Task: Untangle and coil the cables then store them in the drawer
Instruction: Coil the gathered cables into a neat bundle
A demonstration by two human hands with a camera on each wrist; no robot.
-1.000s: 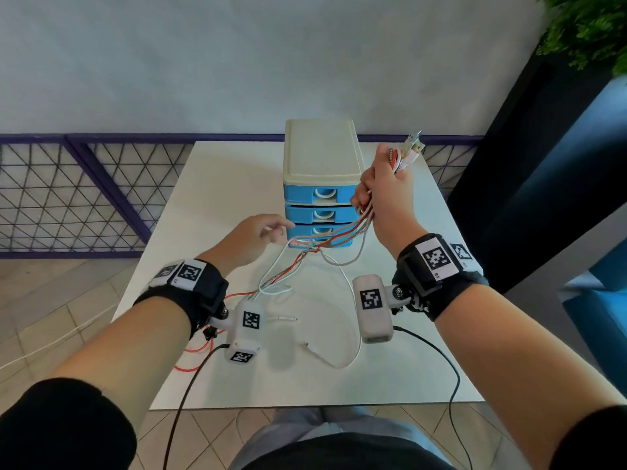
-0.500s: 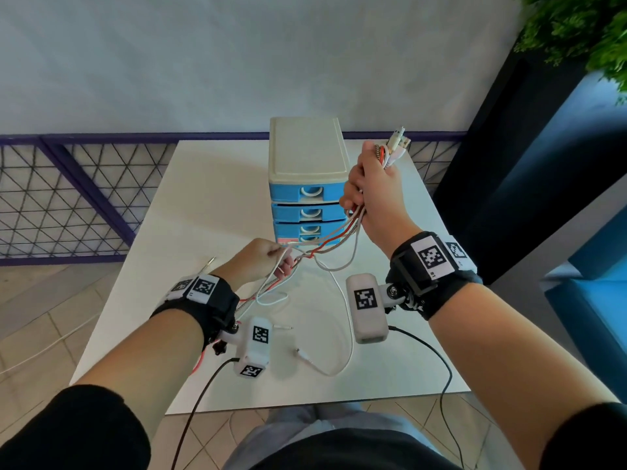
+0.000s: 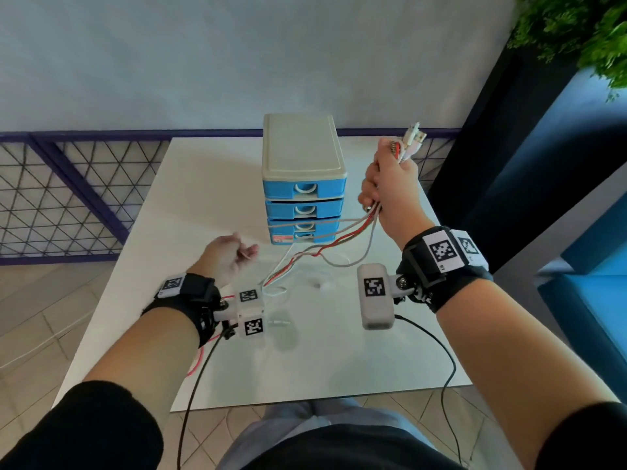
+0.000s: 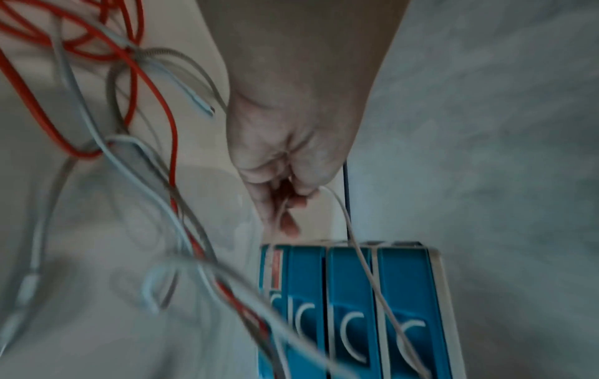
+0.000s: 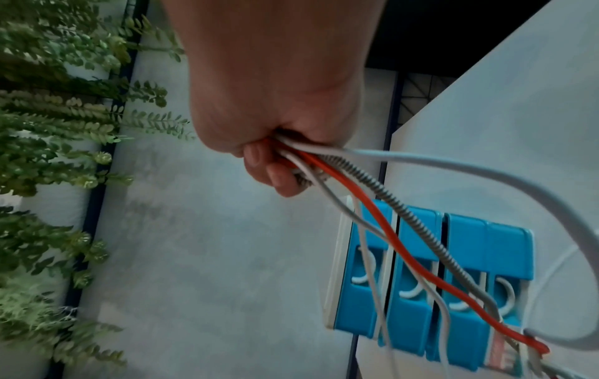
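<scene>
Several cables (image 3: 325, 247) bunched in right hand (image 3: 390, 184), fist closed tight round them, raised just right of drawers (image 3: 303, 184), with plugs (image 3: 412, 139) sticking up out of fist. Hanging from under that fist: red cable (image 5: 372, 223), braided grey cable (image 5: 398, 205), thicker grey cable (image 5: 486, 164) and thin white cable (image 4: 366, 266), all crossing in front of drawers' blue fronts and going down to table (image 3: 203, 184). Left hand (image 3: 225, 257) low, in front of drawers and to their left, fingers curled, pinching thin white cable between thumb and fingertips (image 4: 290, 220); cable stretched almost straight from there across drawers' lower fronts to right fist. More loose loops, red and grey, lying tangled on table in front of drawers, near left wrist, partly hidden by wrist camera. Four drawers of the unit all closed, white curved handles visible. Standing on table's far half, pale lid on top. Green plant (image 3: 573, 32) well right of drawers, and behind them wire fence (image 3: 64, 191).
</scene>
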